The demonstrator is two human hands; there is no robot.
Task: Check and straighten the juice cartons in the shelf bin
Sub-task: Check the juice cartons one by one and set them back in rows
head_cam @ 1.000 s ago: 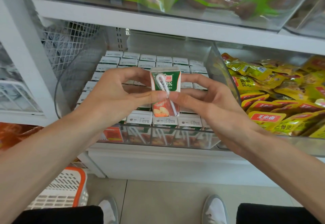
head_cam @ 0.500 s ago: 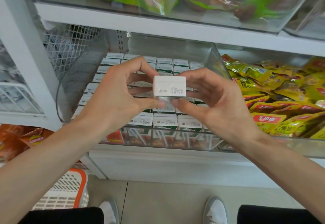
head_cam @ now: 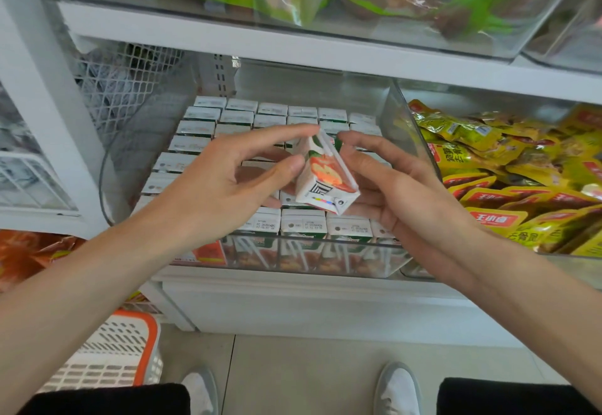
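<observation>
The juice carton (head_cam: 325, 175) had been tilted, pinched by the left hand (head_cam: 224, 180), cupped in the right hand (head_cam: 400, 193), seemingly for inspection.

Bright, even light, soft shadow under the shelf (head_cam: 293, 53). Glare streaks the clear bin (head_cam: 404, 128). Wide-angle distortion bends the edges; the juice carton (head_cam: 325, 175) is slightly blurred.
</observation>
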